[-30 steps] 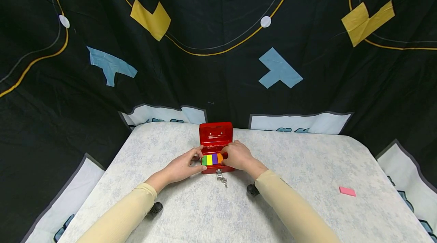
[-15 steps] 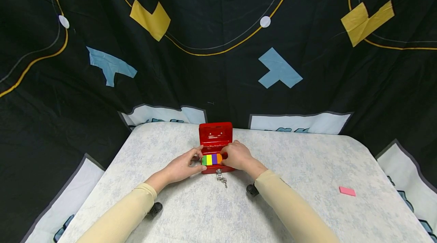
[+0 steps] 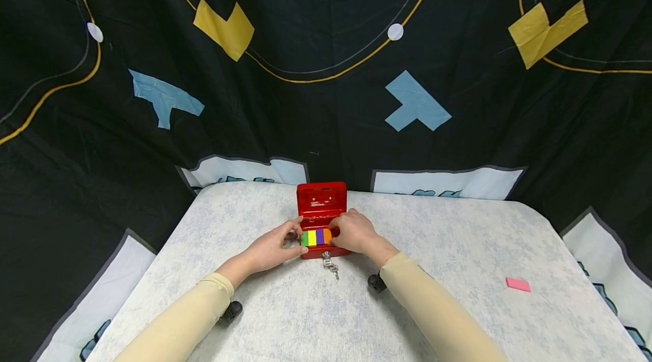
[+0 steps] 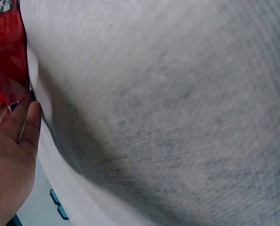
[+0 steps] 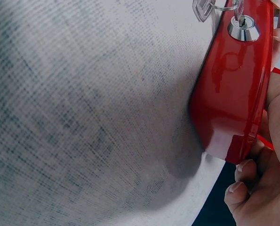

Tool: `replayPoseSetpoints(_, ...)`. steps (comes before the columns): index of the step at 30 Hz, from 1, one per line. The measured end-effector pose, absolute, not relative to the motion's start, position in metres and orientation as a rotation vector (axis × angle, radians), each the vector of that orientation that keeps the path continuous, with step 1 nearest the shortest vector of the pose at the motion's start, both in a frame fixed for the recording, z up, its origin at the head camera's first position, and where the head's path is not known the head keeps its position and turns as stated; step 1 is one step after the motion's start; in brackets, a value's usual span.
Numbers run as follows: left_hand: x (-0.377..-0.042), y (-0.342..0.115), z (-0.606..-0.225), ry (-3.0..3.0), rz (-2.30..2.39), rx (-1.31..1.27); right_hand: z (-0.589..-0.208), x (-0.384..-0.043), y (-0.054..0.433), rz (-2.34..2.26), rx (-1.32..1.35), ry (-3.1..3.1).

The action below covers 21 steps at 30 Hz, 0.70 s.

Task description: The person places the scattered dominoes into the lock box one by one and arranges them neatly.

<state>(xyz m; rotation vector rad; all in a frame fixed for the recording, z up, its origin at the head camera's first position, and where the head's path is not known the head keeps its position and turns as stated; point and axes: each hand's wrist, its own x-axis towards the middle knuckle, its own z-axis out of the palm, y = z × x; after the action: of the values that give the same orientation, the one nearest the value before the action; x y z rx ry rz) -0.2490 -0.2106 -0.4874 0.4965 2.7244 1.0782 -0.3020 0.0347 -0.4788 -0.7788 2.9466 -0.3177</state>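
Note:
A red cash box [image 3: 322, 197] stands with its lid up. Inside, a row shows green [image 3: 304, 238], yellow [image 3: 312, 237], purple [image 3: 320, 236] and orange blocks [image 3: 327, 236]. My left hand [image 3: 272, 246] curves round the box's left side, thumb at the front corner and index finger near the back, beside the green block. The left wrist view shows its other fingers [image 4: 26, 120] against the box's side. My right hand [image 3: 355, 232] reaches over the right side, thumb and index finger pinching at the orange block. Its other fingers [image 5: 245, 181] curl by the outer corner.
Keys on a ring [image 3: 333, 270] hang from the lock [image 5: 243, 29] at the box's front. A pink block [image 3: 518, 284] lies on the table's right part. Black curtain [image 3: 326, 124] hangs behind the pale cloth-covered table [image 3: 433, 237].

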Motion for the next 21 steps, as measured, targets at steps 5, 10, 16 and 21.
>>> replayPoseSetpoints(5, -0.2494, -0.2106, -0.4877, 2.725, 1.078, 0.499, -0.4782, -0.3017, 0.0352, -0.322, -0.783, 2.949)
replayPoseSetpoints(10, -0.2500, -0.2110, -0.4883, 2.726, 1.073, 0.500, -0.4773, -0.3015, 0.0357, -0.329, -0.793, 2.953)
replayPoseSetpoints(16, -0.2506, -0.2116, -0.4888, 2.713, 1.089, 0.512, -0.4765, -0.3012, 0.0371, -0.349, -0.820, 2.969)
replayPoseSetpoints(21, -0.2509, -0.2118, -0.4882, 2.713, 1.092, 0.517, -0.4732, -0.3004, 0.0393, -0.380, -0.838, 2.982)
